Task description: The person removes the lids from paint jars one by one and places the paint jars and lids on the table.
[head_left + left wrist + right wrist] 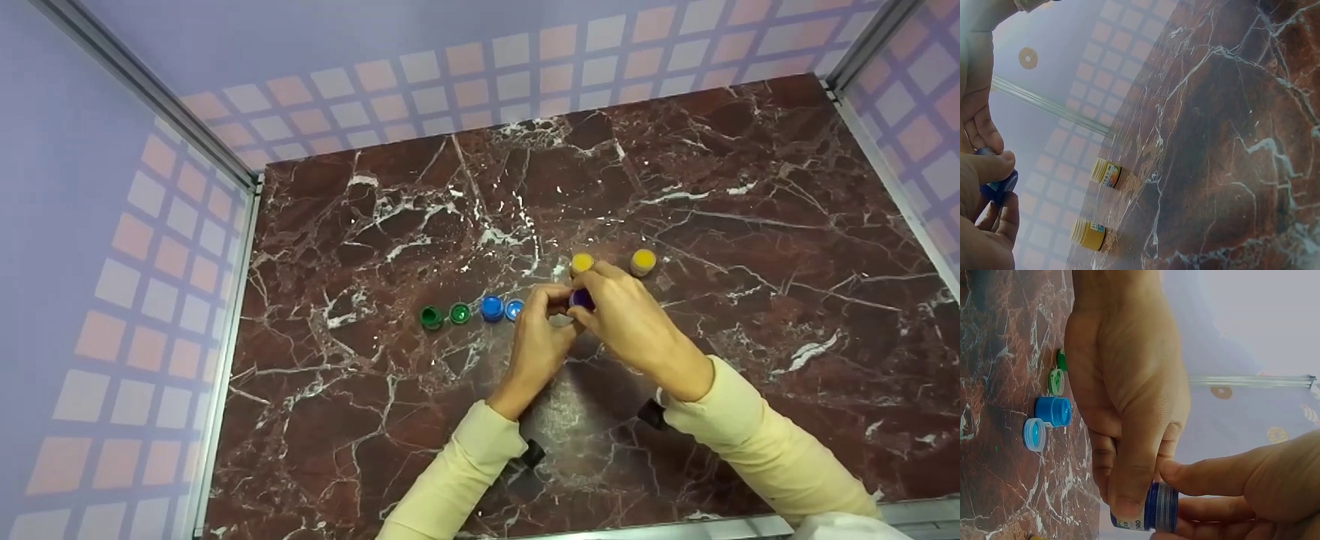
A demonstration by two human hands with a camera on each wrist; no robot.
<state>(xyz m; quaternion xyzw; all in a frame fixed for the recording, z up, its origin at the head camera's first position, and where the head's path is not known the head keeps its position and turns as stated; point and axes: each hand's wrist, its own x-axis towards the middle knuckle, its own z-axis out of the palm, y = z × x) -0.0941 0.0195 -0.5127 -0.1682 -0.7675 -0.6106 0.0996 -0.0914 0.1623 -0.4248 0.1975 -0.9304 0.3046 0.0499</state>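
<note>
A small dark blue-purple paint jar (1135, 524) is held up between both hands. My left hand (541, 330) grips its body, with the thumb over the label in the right wrist view. Fingers and thumb of my right hand (630, 315) pinch the ridged screw lid (1166, 507). In the left wrist view, fingers hide much of the purple jar (998, 188). Left of the hands stand a blue paint jar (491, 307) and an open green paint jar (430, 316). Beside them lie a blue-stained lid (1034, 434) and a green-stained lid (1056, 382).
Two yellow paint jars, one just beyond the hands (582, 262) and one farther right (643, 261), stand upright with their lids on. The dark red marbled tabletop (360, 420) is bounded by pale walls with metal edge strips (229, 352).
</note>
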